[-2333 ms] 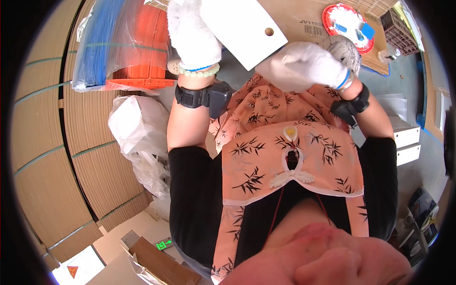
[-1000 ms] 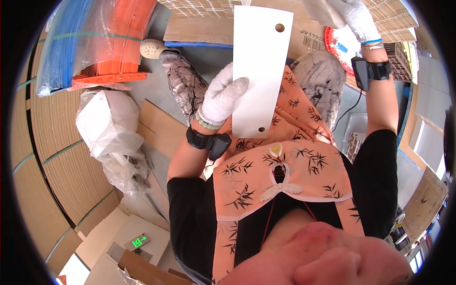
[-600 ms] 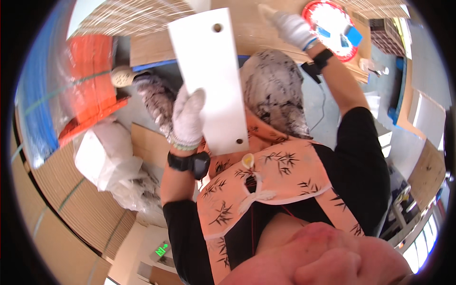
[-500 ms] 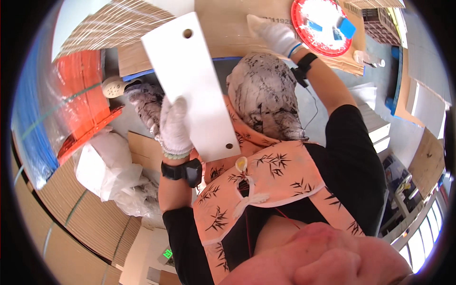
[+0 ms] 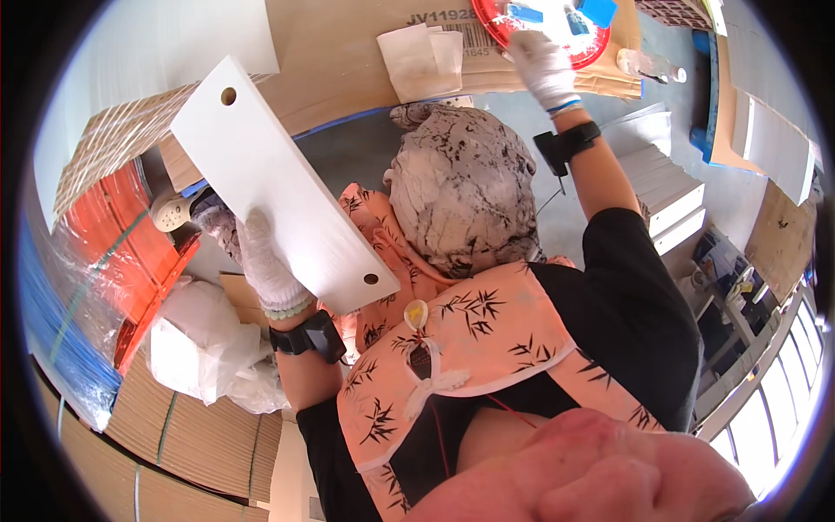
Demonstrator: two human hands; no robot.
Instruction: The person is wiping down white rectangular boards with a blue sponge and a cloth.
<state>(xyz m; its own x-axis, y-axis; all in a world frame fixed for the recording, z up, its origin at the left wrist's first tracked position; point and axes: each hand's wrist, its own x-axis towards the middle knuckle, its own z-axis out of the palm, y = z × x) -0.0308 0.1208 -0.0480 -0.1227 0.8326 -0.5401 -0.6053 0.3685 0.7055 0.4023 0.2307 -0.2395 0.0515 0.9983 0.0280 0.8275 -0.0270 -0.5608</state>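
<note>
A cluttered grey workshop floor (image 5: 348, 157) is seen below. The flat white drilled panel (image 5: 278, 187) is gripped edgewise by the gloved left hand (image 5: 261, 261), raised clear; the right hand (image 5: 539, 65), fingers curled, is pressed onto the round red tray (image 5: 591, 48).

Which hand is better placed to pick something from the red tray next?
Right. The right hand is already at the red tray, touching its rim, while the left hand is busy gripping the white board.
</note>
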